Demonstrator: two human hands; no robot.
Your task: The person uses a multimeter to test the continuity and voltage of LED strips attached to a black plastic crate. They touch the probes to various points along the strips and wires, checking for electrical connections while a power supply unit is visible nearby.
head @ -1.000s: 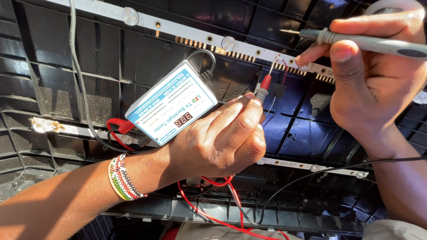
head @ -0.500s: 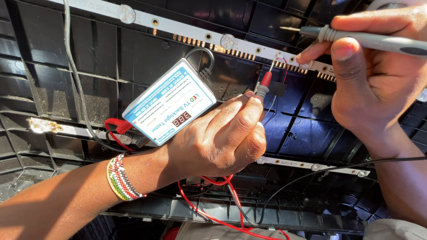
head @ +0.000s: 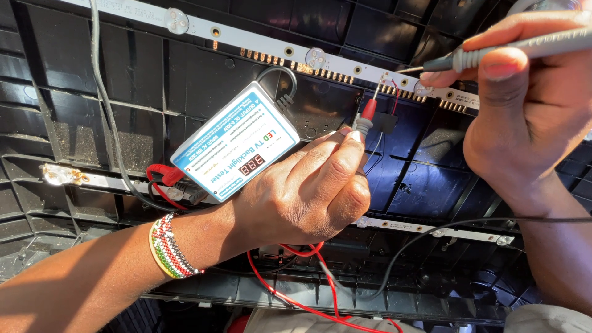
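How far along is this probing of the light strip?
Done: red probe tip set on the light strip, held by left hand along with the tester box. In hand: right hand holds grey probe just off the strip. Left: touching it down.

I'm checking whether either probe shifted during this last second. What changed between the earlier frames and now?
Almost nothing. The left hand still pinches the red-tipped probe against the white LED strip, with the white tester box beside it. The right hand still holds the grey probe level above the strip. Only the view drifted slightly.
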